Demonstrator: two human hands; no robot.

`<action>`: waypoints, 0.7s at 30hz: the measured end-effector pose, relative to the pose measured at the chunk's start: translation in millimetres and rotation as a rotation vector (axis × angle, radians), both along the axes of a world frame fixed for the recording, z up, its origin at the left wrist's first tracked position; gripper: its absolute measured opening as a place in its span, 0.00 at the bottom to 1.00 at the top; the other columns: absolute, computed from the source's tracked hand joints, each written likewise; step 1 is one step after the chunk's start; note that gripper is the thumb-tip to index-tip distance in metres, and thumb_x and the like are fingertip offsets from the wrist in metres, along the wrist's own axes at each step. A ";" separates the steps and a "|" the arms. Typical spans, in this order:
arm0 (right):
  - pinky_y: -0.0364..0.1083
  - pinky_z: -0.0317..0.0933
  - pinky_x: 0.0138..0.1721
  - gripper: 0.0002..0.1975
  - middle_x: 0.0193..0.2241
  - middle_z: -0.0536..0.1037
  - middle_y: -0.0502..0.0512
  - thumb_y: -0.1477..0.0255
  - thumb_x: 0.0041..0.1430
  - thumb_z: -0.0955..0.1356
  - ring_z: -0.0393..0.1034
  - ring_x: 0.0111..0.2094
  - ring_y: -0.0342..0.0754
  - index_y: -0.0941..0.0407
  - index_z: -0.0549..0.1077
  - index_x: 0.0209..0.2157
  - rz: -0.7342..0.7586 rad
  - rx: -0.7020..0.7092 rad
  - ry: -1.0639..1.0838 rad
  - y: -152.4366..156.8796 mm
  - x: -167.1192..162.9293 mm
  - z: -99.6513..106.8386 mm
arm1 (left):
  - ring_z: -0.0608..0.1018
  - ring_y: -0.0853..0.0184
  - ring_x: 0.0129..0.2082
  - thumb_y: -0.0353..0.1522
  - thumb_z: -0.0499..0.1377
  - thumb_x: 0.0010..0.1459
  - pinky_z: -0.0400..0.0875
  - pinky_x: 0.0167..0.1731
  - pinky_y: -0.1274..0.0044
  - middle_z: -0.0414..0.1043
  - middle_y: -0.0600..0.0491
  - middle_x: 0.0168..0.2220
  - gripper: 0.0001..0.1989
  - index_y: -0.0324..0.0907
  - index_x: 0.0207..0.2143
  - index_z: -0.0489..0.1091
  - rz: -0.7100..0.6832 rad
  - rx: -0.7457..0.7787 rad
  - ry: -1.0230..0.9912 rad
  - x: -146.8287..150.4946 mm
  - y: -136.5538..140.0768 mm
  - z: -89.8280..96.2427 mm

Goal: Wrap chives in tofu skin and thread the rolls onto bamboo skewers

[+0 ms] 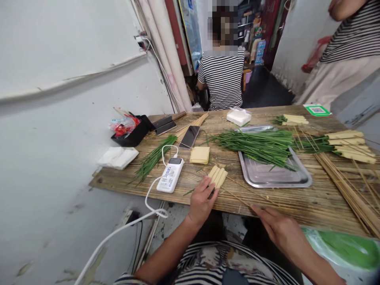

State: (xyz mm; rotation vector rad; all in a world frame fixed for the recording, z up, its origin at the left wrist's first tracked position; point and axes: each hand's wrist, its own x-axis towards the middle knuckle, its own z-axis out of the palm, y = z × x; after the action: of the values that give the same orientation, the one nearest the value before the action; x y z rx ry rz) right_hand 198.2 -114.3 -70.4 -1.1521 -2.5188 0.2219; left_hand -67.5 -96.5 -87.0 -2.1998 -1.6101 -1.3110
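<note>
My left hand (202, 198) rests at the table's near edge, its fingers gripping a row of pale yellow tofu-skin rolls (218, 177) with dark green chive ends partly under the palm. To its right, my right hand (280, 223) pinches a thin bamboo skewer (237, 196) that slants toward the rolls. Whether the tip has entered them I cannot tell. Just beyond the rolls sits a stack of folded tofu-skin sheets (200, 154). A heap of long green chives (258, 143) lies across a metal tray (277, 184).
On the left are a white power bank (170, 175) with a cable, a phone (189, 137), tissues (118, 157) and a black box (132, 136). Finished-looking skewered rolls (350, 146) and bamboo skewers (344, 188) lie right. A person in stripes (224, 79) sits beyond the table.
</note>
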 end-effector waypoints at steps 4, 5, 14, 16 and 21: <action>0.40 0.67 0.25 0.21 0.28 0.76 0.55 0.78 0.63 0.55 0.72 0.23 0.43 0.60 0.70 0.51 0.007 0.034 -0.014 0.4 -1.4 -3.6 | 0.75 0.60 0.49 0.26 0.59 0.57 0.73 0.51 0.65 0.76 0.46 0.42 0.08 0.38 0.40 0.73 -0.024 0.000 0.028 0.2 0.5 3.0; 0.40 0.67 0.26 0.21 0.28 0.76 0.55 0.78 0.63 0.55 0.72 0.23 0.43 0.60 0.70 0.51 0.007 0.037 -0.014 0.5 -1.7 -4.4 | 0.75 0.61 0.49 0.26 0.59 0.57 0.73 0.51 0.65 0.76 0.47 0.41 0.08 0.38 0.40 0.72 -0.026 0.001 0.037 0.2 0.6 3.6; 0.39 0.65 0.24 0.22 0.27 0.76 0.53 0.81 0.60 0.55 0.71 0.22 0.43 0.60 0.69 0.52 0.015 0.033 -0.031 4.5 -5.2 -2.4 | 0.76 0.61 0.49 0.26 0.59 0.57 0.73 0.52 0.65 0.77 0.47 0.40 0.07 0.38 0.40 0.72 -0.032 -0.015 0.071 0.0 2.2 7.9; 0.39 0.65 0.24 0.22 0.27 0.76 0.53 0.81 0.60 0.56 0.71 0.22 0.42 0.59 0.69 0.52 0.019 0.039 -0.031 5.0 -6.0 0.5 | 0.76 0.62 0.48 0.26 0.58 0.58 0.73 0.52 0.65 0.77 0.48 0.40 0.07 0.39 0.40 0.71 -0.034 -0.015 0.075 0.5 2.5 10.0; 0.40 0.65 0.23 0.22 0.27 0.76 0.53 0.82 0.59 0.56 0.70 0.21 0.43 0.60 0.70 0.51 0.033 0.054 -0.050 6.2 -8.6 4.8 | 0.76 0.63 0.49 0.26 0.58 0.58 0.73 0.52 0.67 0.76 0.49 0.40 0.06 0.39 0.39 0.71 -0.021 -0.052 0.063 0.8 2.2 12.2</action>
State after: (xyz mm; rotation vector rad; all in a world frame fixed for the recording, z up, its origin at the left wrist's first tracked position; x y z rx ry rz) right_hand 189.6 -108.1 -65.6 -1.1085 -2.5725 0.1342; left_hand -66.7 -94.3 -74.8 -2.2700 -1.6198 -1.2052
